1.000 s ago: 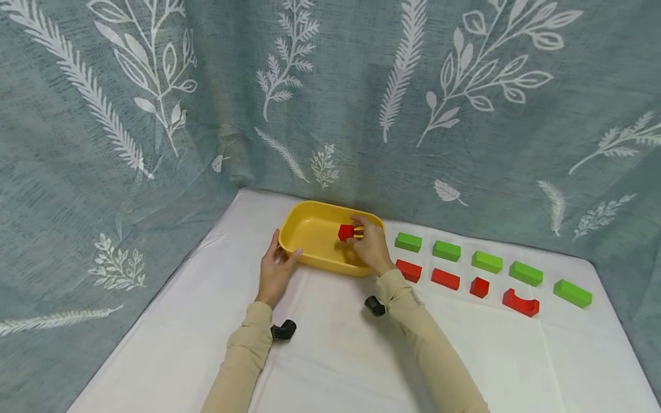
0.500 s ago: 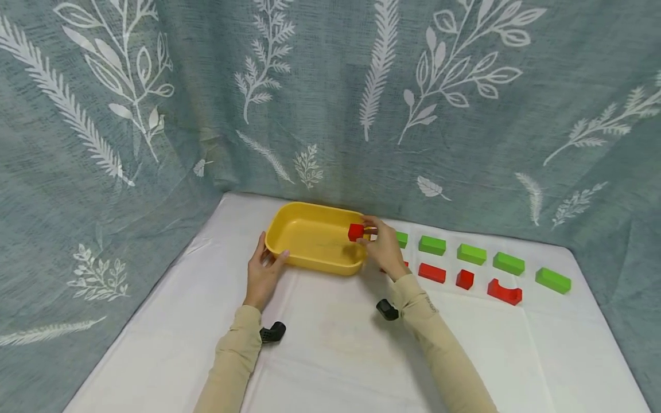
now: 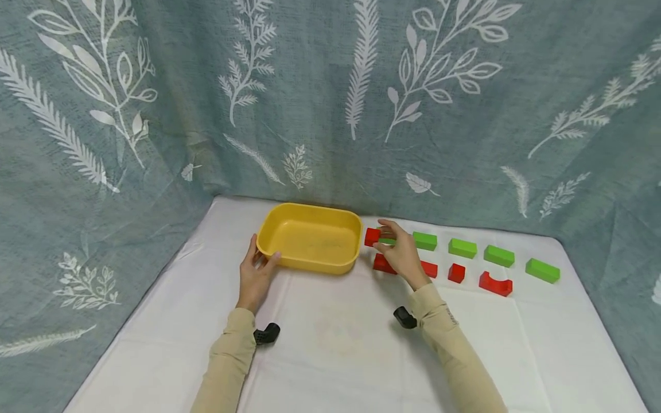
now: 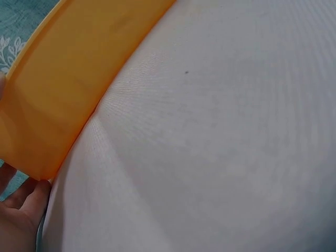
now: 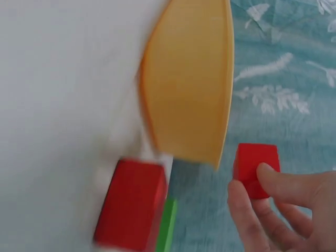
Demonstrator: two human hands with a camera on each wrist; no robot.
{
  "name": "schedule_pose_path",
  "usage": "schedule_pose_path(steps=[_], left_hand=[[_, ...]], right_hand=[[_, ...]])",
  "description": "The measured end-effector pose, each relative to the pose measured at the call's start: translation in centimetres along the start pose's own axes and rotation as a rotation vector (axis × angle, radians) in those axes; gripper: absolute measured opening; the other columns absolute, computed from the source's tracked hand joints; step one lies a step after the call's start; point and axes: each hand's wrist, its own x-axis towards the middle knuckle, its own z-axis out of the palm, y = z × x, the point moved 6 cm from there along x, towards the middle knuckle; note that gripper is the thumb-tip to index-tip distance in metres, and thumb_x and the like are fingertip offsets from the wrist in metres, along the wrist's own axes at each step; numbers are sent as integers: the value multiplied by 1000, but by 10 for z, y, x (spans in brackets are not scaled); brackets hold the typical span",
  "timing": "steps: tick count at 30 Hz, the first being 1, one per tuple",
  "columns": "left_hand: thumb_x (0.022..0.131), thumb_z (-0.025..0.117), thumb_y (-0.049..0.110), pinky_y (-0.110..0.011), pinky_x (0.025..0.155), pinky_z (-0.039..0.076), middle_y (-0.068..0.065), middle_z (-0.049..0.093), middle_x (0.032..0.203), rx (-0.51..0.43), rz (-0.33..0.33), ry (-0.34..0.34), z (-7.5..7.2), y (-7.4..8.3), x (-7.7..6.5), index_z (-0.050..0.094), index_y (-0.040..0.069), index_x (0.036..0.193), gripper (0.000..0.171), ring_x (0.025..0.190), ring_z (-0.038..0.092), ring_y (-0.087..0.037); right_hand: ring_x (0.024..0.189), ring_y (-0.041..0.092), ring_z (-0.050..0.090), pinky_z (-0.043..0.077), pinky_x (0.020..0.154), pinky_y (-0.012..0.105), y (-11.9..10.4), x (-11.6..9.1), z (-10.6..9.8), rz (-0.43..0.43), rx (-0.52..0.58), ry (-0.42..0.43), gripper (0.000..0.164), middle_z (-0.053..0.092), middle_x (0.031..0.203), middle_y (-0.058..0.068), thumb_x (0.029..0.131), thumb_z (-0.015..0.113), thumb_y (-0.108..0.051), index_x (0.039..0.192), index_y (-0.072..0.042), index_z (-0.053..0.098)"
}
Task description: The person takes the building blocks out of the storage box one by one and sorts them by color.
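My left hand (image 3: 254, 282) grips the near left corner of a yellow plastic tray (image 3: 294, 264), thumb at the front rim. In the left wrist view the fingertips (image 4: 39, 197) touch the lower edge of its wall. My right hand (image 3: 407, 258) pinches a small red block (image 3: 372, 237) between thumb and fingers, just right of the tray. The right wrist view has that block raised, with the thumb (image 5: 286, 184) across its face. Below the hand lie a red block (image 3: 383, 264) and a green block (image 3: 387, 234), both partly covered by it.
Several green blocks (image 3: 462, 248) run in a back row to the right. In front of them are a red cube (image 3: 457, 273), a red block with a curved notch (image 3: 496, 284) and another red block (image 3: 430, 269). A patterned curtain (image 3: 320, 115) hangs behind the white table (image 3: 335, 355).
My right hand has carried the red block from over the tray rightward past its right rim. My left hand keeps its grip on the tray corner. The head view has turned slightly right.
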Motion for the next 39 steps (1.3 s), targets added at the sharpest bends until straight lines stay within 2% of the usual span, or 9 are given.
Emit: schedule_pose_path(steps=[9,14,17,24,27,31,36,39], left_hand=[[94,67,23,-34,115,34,0,18,162,28,-9,34,-3,3,1,17,19,158,82,141,34,-24],[94,67,23,-33,115,34,0,18,162,21,-6,26,1,2,1,16,20,158,82,141,34,-24],[94,67,22,-33,115,34,-1,18,162,14,-4,17,2,3,1,16,19,158,82,141,34,-25],[95,66,16,-36,116,33,-3,17,162,9,-59,4,2,9,-1,15,14,158,82,142,33,-27],[95,66,15,-37,116,32,-4,16,162,7,-57,-3,1,11,-2,14,13,158,82,142,32,-28],[95,67,19,-35,116,32,0,18,162,16,-36,8,-1,7,-1,15,17,158,82,141,33,-25],[94,68,22,-36,116,33,1,19,162,20,-14,28,0,3,2,16,18,158,83,141,34,-25],[94,68,22,-37,116,33,0,19,162,14,-14,27,1,3,2,15,16,158,84,141,34,-25]], right_hand=[[116,36,59,55,92,47,20,-16,-37,7,9,21,58,61,125,23,86,70,5,139,-1,50],[117,37,57,56,91,48,33,-27,-60,26,-6,36,59,60,127,23,86,70,7,141,-1,48],[117,37,57,55,91,48,46,-35,-76,53,-28,54,60,59,127,24,86,69,7,141,0,47],[115,39,58,54,91,45,72,-59,-119,86,-91,117,60,59,128,26,85,68,10,141,3,47],[114,41,59,54,90,47,79,-68,-135,94,-134,148,60,59,127,28,85,68,12,140,4,47],[113,42,59,54,89,48,86,-77,-151,106,-186,182,60,59,125,29,84,67,13,140,5,47],[114,41,58,56,89,36,93,-86,-161,133,-208,189,61,58,126,28,85,68,11,142,4,46],[113,42,59,56,86,22,96,-89,-165,126,-206,200,60,58,125,29,84,68,12,140,5,47]])
